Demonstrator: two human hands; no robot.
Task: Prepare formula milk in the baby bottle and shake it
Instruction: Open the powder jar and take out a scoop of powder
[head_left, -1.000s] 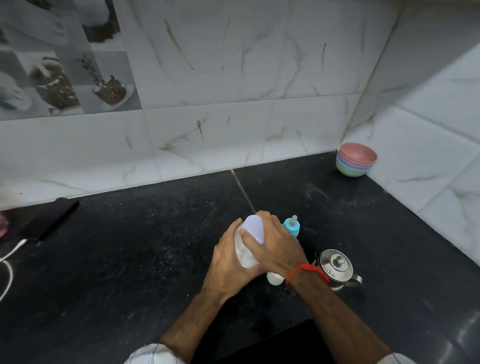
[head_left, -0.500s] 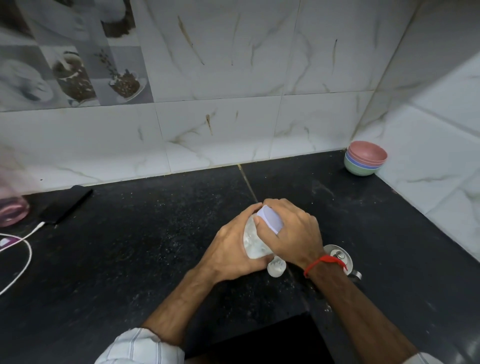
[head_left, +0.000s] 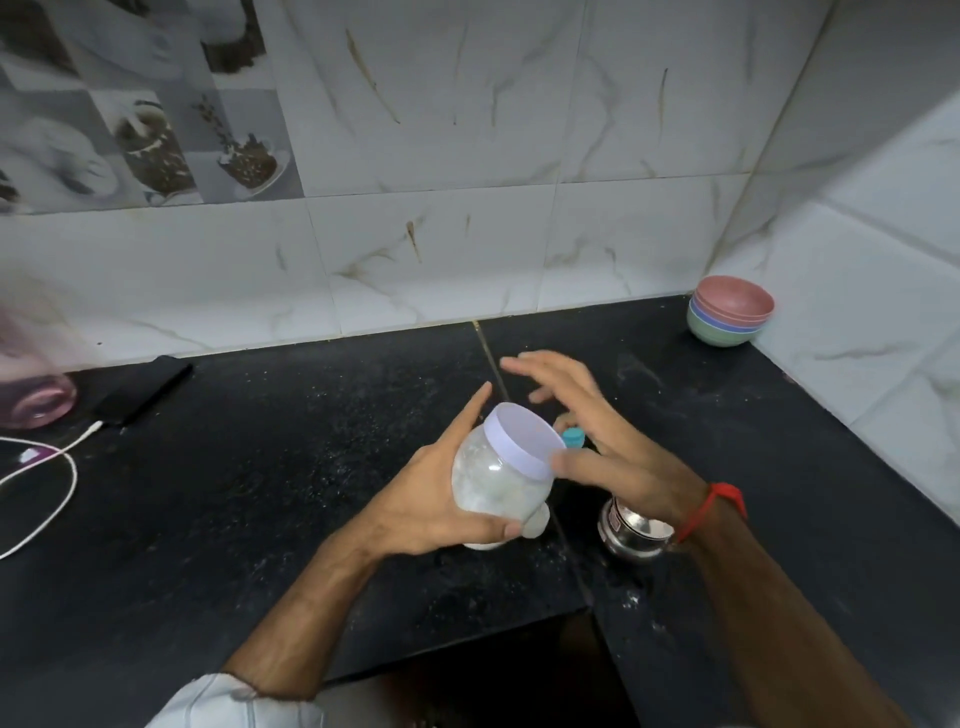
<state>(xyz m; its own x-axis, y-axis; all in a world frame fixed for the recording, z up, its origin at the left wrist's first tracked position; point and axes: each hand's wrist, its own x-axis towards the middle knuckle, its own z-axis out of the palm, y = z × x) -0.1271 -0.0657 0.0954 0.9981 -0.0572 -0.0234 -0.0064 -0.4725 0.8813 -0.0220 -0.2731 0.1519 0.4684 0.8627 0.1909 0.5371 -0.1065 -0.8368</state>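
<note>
Two hands: left (head_left: 441, 499) grips one jar (head_left: 498, 478); right (head_left: 597, 441) spread, released.

left hand (head_left: 436, 499) gripping jar (head_left: 501, 467), right hand (head_left: 597, 441) spread

Baby bottle (head_left: 573, 437) mostly hidden behind my right hand (head_left: 597, 447); only teal top shows. Steel pot (head_left: 635, 530) partly covered by my right wrist. Small white object (head_left: 537, 521) under jar (head_left: 501, 470), can't identify. Pink vessel (head_left: 34, 400) at left edge blurred, cut off. White cable (head_left: 47, 499) runs out of frame. Jar contents unclear.
</note>
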